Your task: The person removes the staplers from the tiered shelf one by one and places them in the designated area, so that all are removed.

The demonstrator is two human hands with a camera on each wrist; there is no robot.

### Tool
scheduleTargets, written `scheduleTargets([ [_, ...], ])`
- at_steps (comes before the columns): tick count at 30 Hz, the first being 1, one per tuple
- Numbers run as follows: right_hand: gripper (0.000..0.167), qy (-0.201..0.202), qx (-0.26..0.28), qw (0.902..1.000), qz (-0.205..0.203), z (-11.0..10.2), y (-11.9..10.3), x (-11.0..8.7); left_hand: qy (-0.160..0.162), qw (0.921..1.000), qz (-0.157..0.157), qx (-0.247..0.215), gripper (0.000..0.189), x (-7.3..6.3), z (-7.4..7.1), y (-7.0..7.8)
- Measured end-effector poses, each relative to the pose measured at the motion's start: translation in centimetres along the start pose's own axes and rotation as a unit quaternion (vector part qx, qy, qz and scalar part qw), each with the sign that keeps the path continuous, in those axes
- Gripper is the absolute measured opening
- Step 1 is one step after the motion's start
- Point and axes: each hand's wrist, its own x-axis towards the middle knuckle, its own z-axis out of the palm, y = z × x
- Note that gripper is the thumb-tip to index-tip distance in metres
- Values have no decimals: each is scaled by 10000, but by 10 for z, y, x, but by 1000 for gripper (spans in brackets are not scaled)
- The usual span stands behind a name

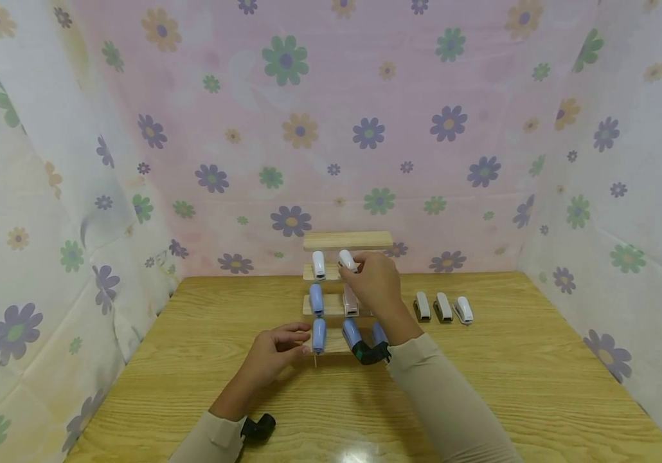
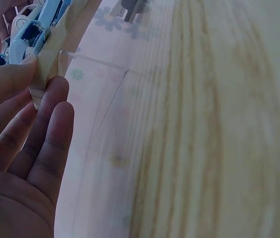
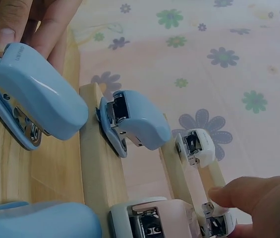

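Note:
A tiered wooden shelf (image 1: 333, 341) holds small staplers on its boards. On the second board from the top, my right hand (image 1: 378, 283) pinches a white stapler (image 1: 347, 259) between thumb and fingers. Another white stapler (image 1: 318, 263) stands to its left. One board lower sit a blue stapler (image 1: 316, 299) and a pale pink stapler (image 1: 351, 301). Several blue staplers, including one at the left (image 1: 319, 334), line the lowest board. At that board's left end my left hand (image 1: 270, 354) grips the wood, thumb on one side and fingers on the other (image 2: 50, 99).
Right of the shelf, a row of three staplers stands on the wooden table (image 1: 539, 386): two grey-white staplers (image 1: 421, 307) with dark bases and a white stapler (image 1: 463, 310). The shelf's top board (image 1: 348, 240) bears nothing. Flowered cloth (image 1: 331, 96) hangs behind and at both sides.

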Motion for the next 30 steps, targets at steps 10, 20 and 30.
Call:
scheduleTargets([
  [10, 22, 308, 122, 9993, -183, 0, 2, 0, 89, 9998, 16, 162, 33, 1, 0, -1],
  [20, 24, 462, 102, 9986, -251, -2, 6, -2, 58, 9999, 83, 117, 30, 1, 1, -2],
  [30, 31, 473, 481, 9977, -97, -12, 16, -11, 102, 9997, 101, 208, 31, 1, 1, -2],
])
